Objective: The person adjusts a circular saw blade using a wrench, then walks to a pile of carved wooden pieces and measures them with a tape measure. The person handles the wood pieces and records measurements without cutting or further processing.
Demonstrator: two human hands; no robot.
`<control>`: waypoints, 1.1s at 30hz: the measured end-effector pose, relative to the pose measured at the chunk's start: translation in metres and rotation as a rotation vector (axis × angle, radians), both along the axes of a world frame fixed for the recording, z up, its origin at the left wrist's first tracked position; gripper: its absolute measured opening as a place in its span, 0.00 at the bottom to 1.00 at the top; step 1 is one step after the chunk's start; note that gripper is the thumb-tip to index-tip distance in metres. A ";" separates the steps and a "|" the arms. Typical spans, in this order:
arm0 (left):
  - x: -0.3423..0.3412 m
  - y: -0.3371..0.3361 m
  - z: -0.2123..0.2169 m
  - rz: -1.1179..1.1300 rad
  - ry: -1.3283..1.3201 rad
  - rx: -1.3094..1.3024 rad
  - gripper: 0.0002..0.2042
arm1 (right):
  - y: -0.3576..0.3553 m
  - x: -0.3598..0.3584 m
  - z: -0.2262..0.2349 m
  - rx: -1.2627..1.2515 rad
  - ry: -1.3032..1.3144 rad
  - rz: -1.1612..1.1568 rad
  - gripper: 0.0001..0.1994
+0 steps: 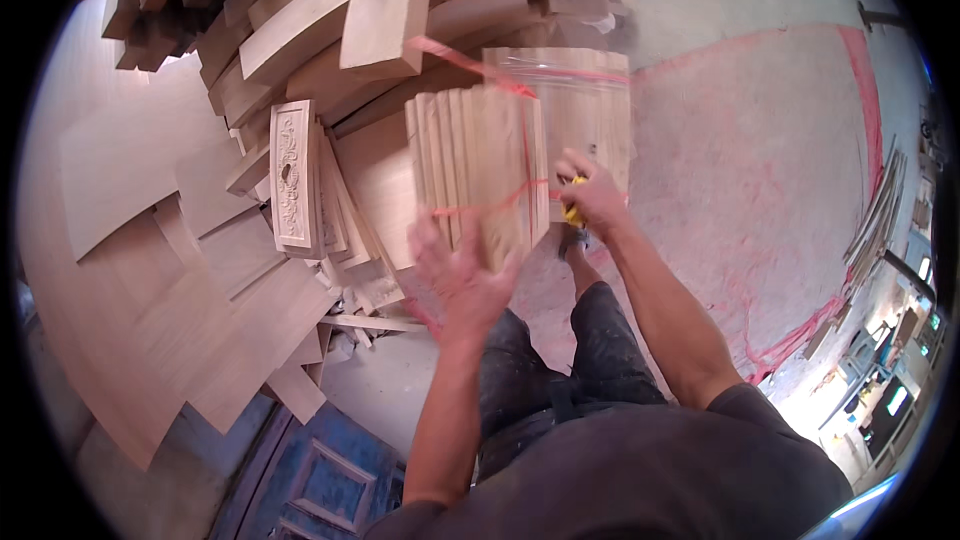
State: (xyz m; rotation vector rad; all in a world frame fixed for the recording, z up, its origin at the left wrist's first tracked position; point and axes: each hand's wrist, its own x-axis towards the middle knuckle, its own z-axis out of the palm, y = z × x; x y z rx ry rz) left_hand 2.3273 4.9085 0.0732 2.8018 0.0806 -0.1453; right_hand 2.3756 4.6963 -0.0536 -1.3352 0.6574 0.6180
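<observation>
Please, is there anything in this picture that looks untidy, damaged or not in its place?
Yes, two untidy spots. Small scraps lie scattered on the floor near the carved panel, like debris. Thin boards beside that panel sit at uneven angles, unlike the strapped bundle by the left hand. I see no clear damage.

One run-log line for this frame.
left hand: open, against board bundle | right hand: gripping yellow object | red strap: across board bundle

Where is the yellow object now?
Right of centre in the head view, the yellow object is in the right grip, beside the nearer board bundle.
</observation>
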 end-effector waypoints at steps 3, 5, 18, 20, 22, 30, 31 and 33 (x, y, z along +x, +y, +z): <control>-0.005 -0.033 -0.010 0.104 -0.045 -0.004 0.37 | -0.017 0.026 0.071 0.216 -0.042 -0.029 0.42; -0.017 -0.043 -0.016 0.088 -0.088 -0.001 0.36 | -0.017 0.029 0.095 0.315 -0.057 0.022 0.42; 0.010 -0.025 -0.043 0.584 0.158 -0.742 0.21 | 0.002 -0.033 0.113 -0.161 -0.152 0.220 0.45; 0.014 -0.031 -0.036 0.508 0.079 -0.725 0.19 | -0.004 -0.032 0.115 -0.114 -0.116 0.218 0.46; 0.012 -0.028 -0.046 0.546 0.034 -0.746 0.18 | -0.001 -0.033 0.110 -0.110 -0.121 0.231 0.47; 0.007 0.006 -0.057 0.556 0.083 -0.710 0.20 | 0.037 -0.040 0.098 -0.228 -0.185 0.296 0.48; 0.007 0.010 -0.057 0.555 0.077 -0.708 0.20 | 0.041 -0.041 0.094 -0.235 -0.195 0.297 0.48; 0.007 0.020 -0.058 0.526 0.111 -0.687 0.20 | 0.048 -0.043 0.086 -0.246 -0.215 0.301 0.47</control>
